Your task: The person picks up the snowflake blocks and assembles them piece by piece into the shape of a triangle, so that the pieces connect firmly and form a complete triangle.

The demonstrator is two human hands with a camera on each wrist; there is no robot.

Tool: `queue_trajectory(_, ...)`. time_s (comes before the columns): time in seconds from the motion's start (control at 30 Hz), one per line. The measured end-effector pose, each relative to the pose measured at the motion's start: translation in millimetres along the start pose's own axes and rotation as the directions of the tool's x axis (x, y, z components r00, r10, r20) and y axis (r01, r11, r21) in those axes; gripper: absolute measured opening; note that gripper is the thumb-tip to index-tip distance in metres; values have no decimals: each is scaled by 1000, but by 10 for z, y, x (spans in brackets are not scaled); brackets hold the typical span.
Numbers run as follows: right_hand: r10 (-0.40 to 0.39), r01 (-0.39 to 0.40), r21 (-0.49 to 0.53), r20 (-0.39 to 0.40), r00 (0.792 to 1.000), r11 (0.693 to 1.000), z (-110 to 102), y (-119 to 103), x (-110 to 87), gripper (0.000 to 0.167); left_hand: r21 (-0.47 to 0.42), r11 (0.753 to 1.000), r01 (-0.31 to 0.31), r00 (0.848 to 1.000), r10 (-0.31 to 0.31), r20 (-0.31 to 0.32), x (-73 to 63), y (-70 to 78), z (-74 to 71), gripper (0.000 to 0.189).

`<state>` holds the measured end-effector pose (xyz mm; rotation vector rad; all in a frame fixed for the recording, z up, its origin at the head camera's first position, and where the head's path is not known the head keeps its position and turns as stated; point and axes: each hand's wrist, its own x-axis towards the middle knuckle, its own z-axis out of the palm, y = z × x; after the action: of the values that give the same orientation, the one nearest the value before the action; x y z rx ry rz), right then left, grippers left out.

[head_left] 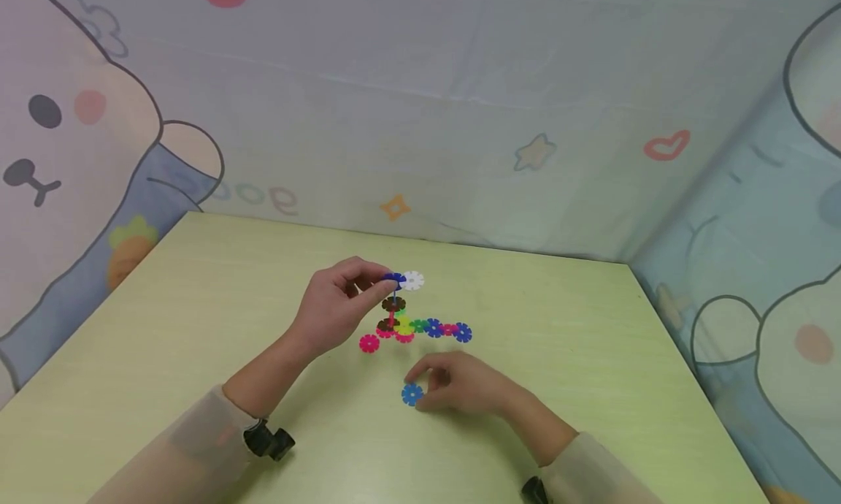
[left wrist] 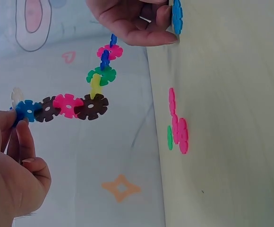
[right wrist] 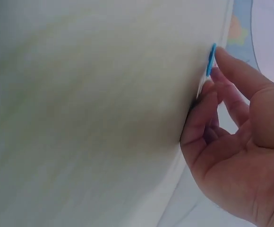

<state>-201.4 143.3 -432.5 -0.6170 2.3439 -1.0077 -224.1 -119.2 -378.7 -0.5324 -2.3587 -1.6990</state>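
Note:
My left hand [head_left: 335,303] pinches a dark blue snowflake disc [head_left: 396,278] at one end of a chain of slotted plastic discs. A white disc [head_left: 414,280] is joined beside that pinched disc. The chain runs through brown discs [left wrist: 92,107], a pink disc [left wrist: 68,106] and a yellow disc [left wrist: 96,86], then turns off through green, blue and pink ones. In the left wrist view it hangs above the table. My right hand [head_left: 466,383] holds a light blue snowflake disc [head_left: 412,394] by its edge between thumb and fingers, low over the table.
Loose pink discs [head_left: 369,343] and a green disc [left wrist: 170,137] lie on the pale table [head_left: 558,343] beneath the chain. A printed cloth [head_left: 460,124] rises behind the table's far edge. Dark wrist cameras [head_left: 268,440] sit at the sleeves.

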Motion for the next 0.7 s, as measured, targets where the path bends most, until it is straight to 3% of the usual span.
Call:
queue_trajectory(0.23, 22, -23, -96, -19, 1000, 995, 51, -42, -18, 20, -27, 1000, 13, 1000, -13, 19, -39, 5, 20, 13)
queue_trajectory(0.4, -3, 2, -94, -15, 1000, 996, 20, -48, -142, 16, -34, 999, 23, 999, -21, 41, -79, 6, 47, 12)
queue_trajectory(0.57, -57, 60, 40, -69, 996, 997, -102, -160, -385, 11, -33, 999, 13, 998, -11, 64, -111, 14, 78, 11)
queue_trajectory(0.7, -97, 132, 178, -191, 977, 975, -260, -284, -544, 13, -35, 999, 16, 996, -13, 84, -139, 17, 96, 10)
